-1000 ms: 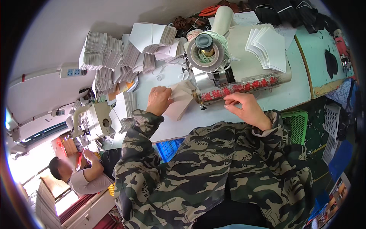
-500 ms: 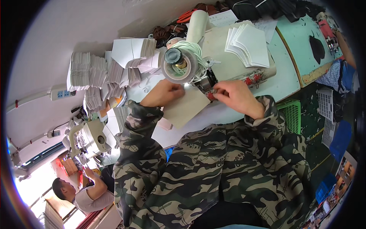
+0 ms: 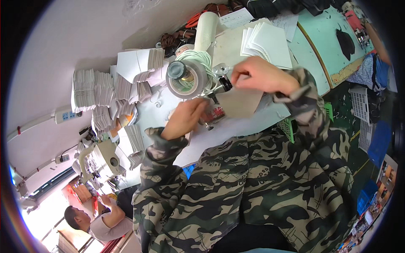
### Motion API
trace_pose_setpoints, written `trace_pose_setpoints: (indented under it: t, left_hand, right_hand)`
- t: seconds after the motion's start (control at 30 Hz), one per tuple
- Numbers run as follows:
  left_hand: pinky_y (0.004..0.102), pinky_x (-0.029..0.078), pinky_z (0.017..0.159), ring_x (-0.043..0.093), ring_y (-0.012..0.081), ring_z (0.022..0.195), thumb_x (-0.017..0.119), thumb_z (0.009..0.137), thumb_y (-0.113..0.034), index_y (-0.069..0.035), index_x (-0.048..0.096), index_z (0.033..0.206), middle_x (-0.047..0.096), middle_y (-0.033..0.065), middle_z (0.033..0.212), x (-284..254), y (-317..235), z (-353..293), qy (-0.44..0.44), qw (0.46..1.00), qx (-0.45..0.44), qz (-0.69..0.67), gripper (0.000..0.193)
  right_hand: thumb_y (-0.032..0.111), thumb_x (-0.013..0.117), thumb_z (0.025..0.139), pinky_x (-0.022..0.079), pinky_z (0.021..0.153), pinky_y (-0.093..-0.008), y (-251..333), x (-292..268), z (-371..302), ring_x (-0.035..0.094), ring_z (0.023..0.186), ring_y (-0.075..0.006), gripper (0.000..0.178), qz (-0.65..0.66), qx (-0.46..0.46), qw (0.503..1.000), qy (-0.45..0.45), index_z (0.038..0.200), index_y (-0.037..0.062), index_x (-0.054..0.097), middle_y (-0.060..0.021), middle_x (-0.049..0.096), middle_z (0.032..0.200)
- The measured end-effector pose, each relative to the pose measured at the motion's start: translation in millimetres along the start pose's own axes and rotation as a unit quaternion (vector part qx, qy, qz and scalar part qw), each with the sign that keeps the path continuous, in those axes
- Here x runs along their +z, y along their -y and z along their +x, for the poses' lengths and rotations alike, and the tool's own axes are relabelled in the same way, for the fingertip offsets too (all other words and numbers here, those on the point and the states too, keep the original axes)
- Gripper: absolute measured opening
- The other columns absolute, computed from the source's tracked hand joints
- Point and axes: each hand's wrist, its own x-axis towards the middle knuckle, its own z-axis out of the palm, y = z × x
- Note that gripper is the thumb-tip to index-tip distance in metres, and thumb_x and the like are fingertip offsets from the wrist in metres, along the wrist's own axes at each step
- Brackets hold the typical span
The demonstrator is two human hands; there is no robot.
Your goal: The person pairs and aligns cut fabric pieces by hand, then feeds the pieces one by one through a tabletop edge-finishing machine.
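Observation:
My right hand [image 3: 262,75] is closed, its thumb and fingers pinched at the top edge of a grey-beige card sheet [image 3: 244,103]. The sheet hangs slightly blurred over the white table, right of a small machine with a dark cylindrical part [image 3: 223,85]. My left hand [image 3: 184,118] is bent beside the machine's red-marked base [image 3: 216,113]; its fingers are smeared by motion, so what they hold, if anything, is unclear. Above it stands a translucent ring [image 3: 185,80] with a dark round cap and coiled pale green cord [image 3: 201,60].
Tall piles of white card [image 3: 93,89] line the wall at left. Fanned white sheets [image 3: 268,43] lie at the back right, near a pale upright cylinder [image 3: 206,31]. A cream sewing machine [image 3: 101,158] and a seated person [image 3: 107,221] are at left. Green crate [image 3: 287,129] below right.
The card sheet has gone from beneath my left hand to the right, under my right hand. My right hand has risen; the left has dropped slightly. The machine's red-marked base now shows.

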Motion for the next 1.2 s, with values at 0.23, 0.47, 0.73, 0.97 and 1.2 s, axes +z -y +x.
trace_pose_setpoints:
  t: [0.23,0.47,0.73,0.97,1.2]
  left_hand:
    - [0.0217,0.042,0.042,0.059,0.015,0.047,0.047,0.103,-0.03,0.001,0.064,0.106,0.064,0.0041,0.076,-1,24,-25,0.124,0.973,-0.12,-0.156,0.035]
    - [0.0421,0.044,0.066,0.056,0.0245,0.065,0.054,0.095,-0.026,0.007,0.06,0.09,0.056,0.0172,0.069,-24,31,4,0.06,0.992,-0.035,0.11,0.034]
    - [0.0303,0.046,0.064,0.06,0.0168,0.067,0.048,0.1,-0.033,-0.004,0.066,0.107,0.065,0.0087,0.075,-18,-24,22,0.08,0.98,-0.045,0.177,0.035]
    - [0.0465,0.049,0.058,0.064,0.034,0.063,0.06,0.095,-0.032,-0.006,0.064,0.101,0.065,0.0184,0.07,-30,66,2,-0.173,0.884,0.01,0.434,0.027]
    - [0.0494,0.052,0.065,0.067,0.0342,0.075,0.073,0.083,-0.033,-0.011,0.062,0.103,0.067,0.0113,0.089,-22,117,-39,-0.074,0.86,-0.024,0.504,0.032]
  right_hand:
    - [0.008,0.071,0.088,0.047,0.058,-0.0223,-1,103,-43,0.058,0.067,-0.0039,0.012,0.251,0.166,0.944,-0.132,0.091,-0.002,0.066,-0.0005,0.066,0.075]
    - [0.013,0.068,0.091,0.051,0.056,-0.0232,10,138,-55,0.062,0.064,-0.008,0.019,0.404,0.252,0.877,-0.06,0.096,-0.0058,0.067,-0.0049,0.068,0.075]
    - [0.011,0.066,0.092,0.051,0.064,-0.0246,3,131,-83,0.064,0.075,-0.0092,0.022,0.468,0.254,0.832,-0.155,0.107,-0.0063,0.066,-0.0063,0.07,0.089]
    - [0.006,0.071,0.083,0.05,0.069,-0.0304,-4,2,-93,0.066,0.081,-0.0223,0.029,-0.143,-0.004,0.868,-0.476,0.111,0.003,0.067,-0.0088,0.071,0.098]
    - [0.016,0.074,0.079,0.05,0.077,-0.044,-13,32,-79,0.063,0.087,-0.0339,0.03,-0.208,-0.019,0.907,-0.364,0.106,0.0055,0.065,-0.0122,0.067,0.101]
